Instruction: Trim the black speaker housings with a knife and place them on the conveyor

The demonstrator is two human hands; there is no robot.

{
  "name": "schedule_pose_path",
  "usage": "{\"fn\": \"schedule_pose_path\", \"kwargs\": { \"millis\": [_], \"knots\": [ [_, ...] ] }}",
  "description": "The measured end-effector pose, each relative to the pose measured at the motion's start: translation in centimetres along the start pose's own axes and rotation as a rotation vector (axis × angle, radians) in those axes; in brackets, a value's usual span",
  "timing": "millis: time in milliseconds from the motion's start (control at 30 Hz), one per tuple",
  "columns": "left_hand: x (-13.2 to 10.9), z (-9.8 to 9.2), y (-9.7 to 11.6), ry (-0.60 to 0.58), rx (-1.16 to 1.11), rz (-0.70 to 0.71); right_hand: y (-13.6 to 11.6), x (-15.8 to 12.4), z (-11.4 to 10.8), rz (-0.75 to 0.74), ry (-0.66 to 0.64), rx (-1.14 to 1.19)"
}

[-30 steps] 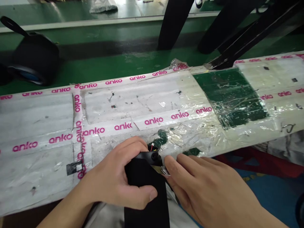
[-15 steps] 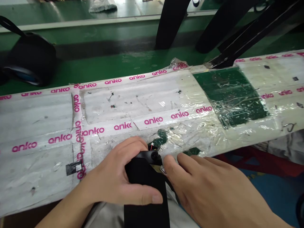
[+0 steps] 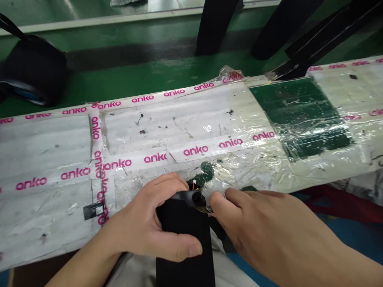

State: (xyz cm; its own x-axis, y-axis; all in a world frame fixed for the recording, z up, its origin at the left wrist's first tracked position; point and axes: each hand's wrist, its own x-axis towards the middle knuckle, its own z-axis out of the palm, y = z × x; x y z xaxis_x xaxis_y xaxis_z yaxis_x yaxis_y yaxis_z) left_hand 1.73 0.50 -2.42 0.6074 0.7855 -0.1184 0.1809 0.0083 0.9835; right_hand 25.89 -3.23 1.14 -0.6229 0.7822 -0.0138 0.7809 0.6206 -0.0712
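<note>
My left hand (image 3: pixel 155 223) is wrapped around the upper end of a long black fabric-covered body (image 3: pixel 185 255), its thumb across the front. At that end sits a dark plastic end piece (image 3: pixel 182 195) with a round socket. A thin red wire with a small white connector (image 3: pixel 194 182) sticks up behind it. Close by on the right, my right hand (image 3: pixel 263 227) is closed with fingers curled beside the end piece. A sliver of shiny metal (image 3: pixel 208 209) shows at its fingertips; the rest is hidden, so I cannot tell what it is.
A worn white work surface (image 3: pixel 167 127) taped with pink "anko" strips lies ahead, with a bare green patch (image 3: pixel 302 115). Behind it, a black round speaker with a strap (image 3: pixel 32 67) stands at left. Long black pieces (image 3: pixel 214 28) lean at the back right.
My right hand has shifted slightly at the end piece, and the shiny metal now shows against its edge. My left hand keeps its hold. The view has moved a little.
</note>
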Motion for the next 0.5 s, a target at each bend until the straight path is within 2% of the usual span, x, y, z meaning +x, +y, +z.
{"fn": "schedule_pose_path", "kwargs": {
  "millis": [100, 200, 300, 400, 433, 500],
  "knots": [
    [0.1, 0.1, 0.1, 0.010, 0.015, -0.028, 0.2, 1.0, -0.2, 0.004, -0.073, -0.024],
    [-0.1, 0.2, 0.2, 0.020, 0.058, -0.040, 1.8, 1.4, -1.2, -0.067, -0.141, -0.015],
    [-0.5, 0.2, 0.2, 0.043, 0.094, -0.044, 3.9, 0.0, -2.6, -0.097, -0.056, 0.020],
    [-0.8, 0.9, 0.5, 0.096, 0.106, -0.035, 3.9, -2.4, -2.5, 0.145, 0.104, 0.183],
    [-0.7, 1.4, 0.7, 0.126, 0.129, -0.038, 3.1, -3.2, -1.8, 0.273, 0.121, 0.321],
    [-0.4, 2.5, 1.5, 0.199, 0.206, -0.064, 0.4, -4.4, 0.1, 0.404, 0.145, 0.698]
  ]
}}
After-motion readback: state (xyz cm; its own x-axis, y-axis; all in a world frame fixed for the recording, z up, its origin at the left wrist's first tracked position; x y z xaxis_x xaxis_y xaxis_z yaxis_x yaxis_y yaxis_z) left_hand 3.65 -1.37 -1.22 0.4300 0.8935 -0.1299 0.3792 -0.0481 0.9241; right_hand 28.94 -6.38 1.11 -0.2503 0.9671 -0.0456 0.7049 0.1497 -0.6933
